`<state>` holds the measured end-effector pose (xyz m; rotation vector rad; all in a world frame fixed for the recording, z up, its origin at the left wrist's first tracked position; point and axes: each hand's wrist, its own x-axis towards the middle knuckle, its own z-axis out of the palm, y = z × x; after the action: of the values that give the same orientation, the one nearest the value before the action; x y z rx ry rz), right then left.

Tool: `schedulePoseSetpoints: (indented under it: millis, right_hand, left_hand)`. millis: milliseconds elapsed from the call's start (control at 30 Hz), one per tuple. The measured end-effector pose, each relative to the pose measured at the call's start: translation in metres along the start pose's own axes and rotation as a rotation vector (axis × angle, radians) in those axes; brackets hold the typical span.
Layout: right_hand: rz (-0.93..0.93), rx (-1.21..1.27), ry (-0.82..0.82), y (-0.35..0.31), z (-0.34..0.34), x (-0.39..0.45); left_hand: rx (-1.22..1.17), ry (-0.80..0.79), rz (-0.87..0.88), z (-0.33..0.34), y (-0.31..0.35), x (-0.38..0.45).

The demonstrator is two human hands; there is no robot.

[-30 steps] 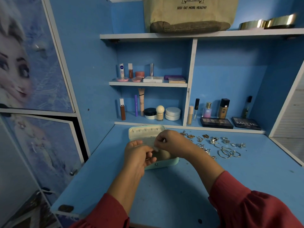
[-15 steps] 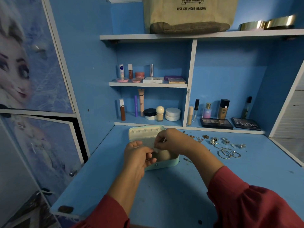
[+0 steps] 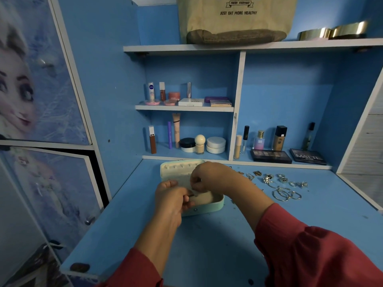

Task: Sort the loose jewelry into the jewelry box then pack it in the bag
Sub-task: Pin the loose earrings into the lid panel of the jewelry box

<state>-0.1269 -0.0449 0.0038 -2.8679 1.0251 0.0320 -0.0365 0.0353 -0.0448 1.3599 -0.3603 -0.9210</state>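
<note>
Sorting step: over the open jewelry box (image 3: 215,204) near the desk's (image 3: 207,245) back edge, left hand (image 3: 172,195) and right hand (image 3: 207,179) pinch a small, indistinct piece; next, seat it inside.

A blue desk (image 3: 207,241) fills the lower middle, its white edge running toward 5 o'clock; behind it, at 12 o'clock, a blue shelving unit (image 3: 237,104) with white-edged boards rises; cosmetics stand on its small shelf (image 3: 184,108) and along the bottom ledge; two dark palettes (image 3: 270,155) lie at 2 o'clock; gold tins (image 3: 331,32) sit on the top board; at 9 o'clock, cupboard doors (image 3: 37,79) carry an icy cartoon print; the light is dim and bluish.
</note>
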Motion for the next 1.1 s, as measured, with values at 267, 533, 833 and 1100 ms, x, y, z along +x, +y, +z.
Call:
schedulePoseSetpoints:
  millis: [267, 533, 833, 1100]
  right_hand:
    - [-0.035, -0.047, -0.047, -0.002, -0.003, 0.004]
    - [-0.064, -0.061, -0.111, -0.004, -0.007, 0.009]
    - [-0.060, 0.136, 0.081, 0.022, 0.005, -0.003]
    - [0.203, 0.519, 0.302, 0.088, 0.024, -0.034]
  left_hand:
    - [0.018, 0.022, 0.011, 0.001, -0.001, 0.001]
    - [0.024, 0.033, -0.005, 0.000, -0.001, 0.002]
    - [-0.053, -0.128, -0.018, -0.006, 0.004, -0.001]
    - [0.038, -0.285, -0.005, -0.022, 0.020, 0.004]
